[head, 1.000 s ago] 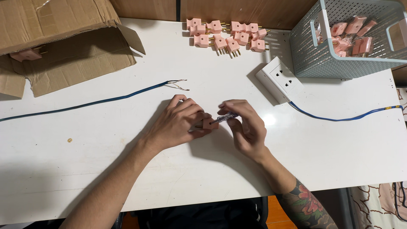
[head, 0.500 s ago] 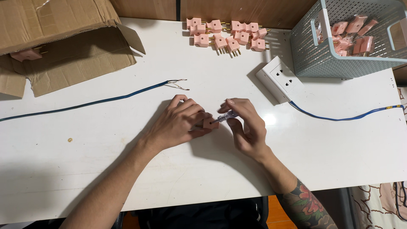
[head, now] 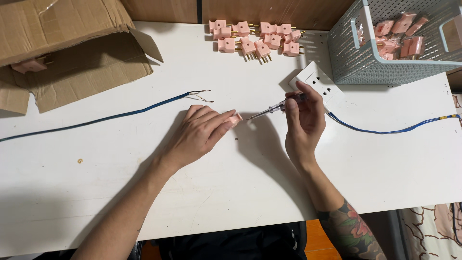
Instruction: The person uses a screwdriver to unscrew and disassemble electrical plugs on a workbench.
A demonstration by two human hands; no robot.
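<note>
At the desk's (head: 96, 192) ten o'clock lies an open cardboard box (head: 72, 53). A blue cable (head: 120, 115) runs from the left edge toward the centre and ends in bared strands at about eleven o'clock of the left hand (head: 199, 132).

The left hand lies palm down near the middle of the desk, its fingers (head: 216, 120) pressed together around a small pink plug (head: 236, 117), of which only one corner shows at the fingertips. Half a second ago both hands were bunched together over the plug; now they have come apart. A tiny dark speck (head: 236, 139), possibly a screw, lies on the desk just below the plug.

At three o'clock of the plug, the right hand (head: 303, 118) has drawn back and up. Its fingers pinch a screwdriver with a clear handle (head: 274, 109), whose tip points at the plug from just beside it, not touching.

Behind the right hand, at one o'clock, sits a white socket block (head: 320, 82), with a second blue cable (head: 394, 129) leaving it rightward. A cluster of pink plugs (head: 255, 41) rests at twelve o'clock, and a grey basket (head: 356, 58) holding more is at two o'clock.
</note>
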